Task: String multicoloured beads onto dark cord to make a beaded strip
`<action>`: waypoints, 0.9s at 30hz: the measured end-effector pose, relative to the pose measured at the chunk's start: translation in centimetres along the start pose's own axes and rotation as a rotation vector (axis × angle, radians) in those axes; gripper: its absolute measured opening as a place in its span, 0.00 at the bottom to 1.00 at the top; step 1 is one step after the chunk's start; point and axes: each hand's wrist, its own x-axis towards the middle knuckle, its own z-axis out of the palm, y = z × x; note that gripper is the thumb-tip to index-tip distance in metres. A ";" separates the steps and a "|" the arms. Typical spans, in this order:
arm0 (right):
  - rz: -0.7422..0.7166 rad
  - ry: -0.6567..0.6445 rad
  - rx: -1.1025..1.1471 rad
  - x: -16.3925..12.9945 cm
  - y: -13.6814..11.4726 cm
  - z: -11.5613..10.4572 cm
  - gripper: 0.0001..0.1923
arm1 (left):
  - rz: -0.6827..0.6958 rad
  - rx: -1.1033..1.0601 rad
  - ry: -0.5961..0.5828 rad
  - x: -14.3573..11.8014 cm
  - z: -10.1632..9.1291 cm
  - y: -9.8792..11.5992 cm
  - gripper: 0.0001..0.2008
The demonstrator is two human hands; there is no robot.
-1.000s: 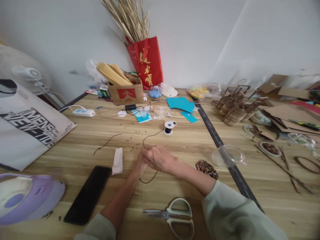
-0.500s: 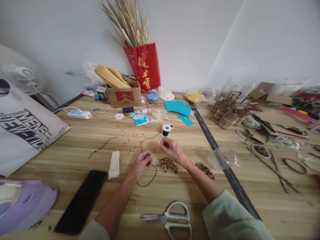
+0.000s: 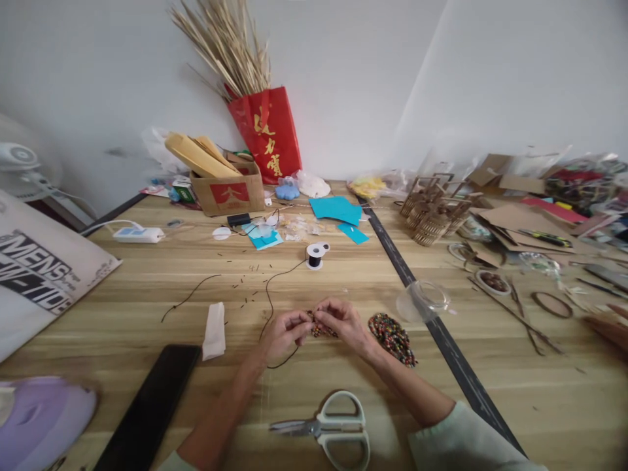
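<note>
My left hand (image 3: 285, 333) is closed, thumb and fingers pinched on a thin black cord (image 3: 269, 294). The cord runs back to a white spool (image 3: 315, 250) wound with black, and a loop shows below the hand. Fingertip to fingertip with it, my right hand (image 3: 342, 324) is also pinched; what lies between its fingers is too small to make out. Loose multicoloured beads (image 3: 321, 329) lie under both hands, partly hidden by them. Right of my right wrist rests a coiled string of beads (image 3: 394, 340). White-handled scissors (image 3: 326, 428) lie nearer to me.
A black phone (image 3: 147, 405) and a folded white tissue (image 3: 214, 331) lie to the left. A clear plastic container (image 3: 424, 301) stands to the right. Small woven baskets (image 3: 434, 212), a cardboard box (image 3: 230, 194) and a red bag (image 3: 269, 137) are farther back. Another person's hand (image 3: 608, 327) shows at the right edge.
My right hand has come down and toward me from near the spool to meet my left hand over the beads. The view has shifted right, and another person's hand now shows at the right edge.
</note>
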 end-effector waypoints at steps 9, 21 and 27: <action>-0.218 0.142 -0.454 -4.1 2.5 -1.8 0.11 | -0.119 0.527 0.066 -0.8 -4.2 2.8 0.17; -0.369 0.031 -0.542 -5.0 5.1 -2.0 0.09 | -0.189 1.135 -0.120 -3.0 -3.9 5.1 0.12; -0.395 -0.010 -0.508 -5.0 4.9 -2.2 0.08 | -0.031 0.788 -0.067 -1.1 0.2 3.4 0.11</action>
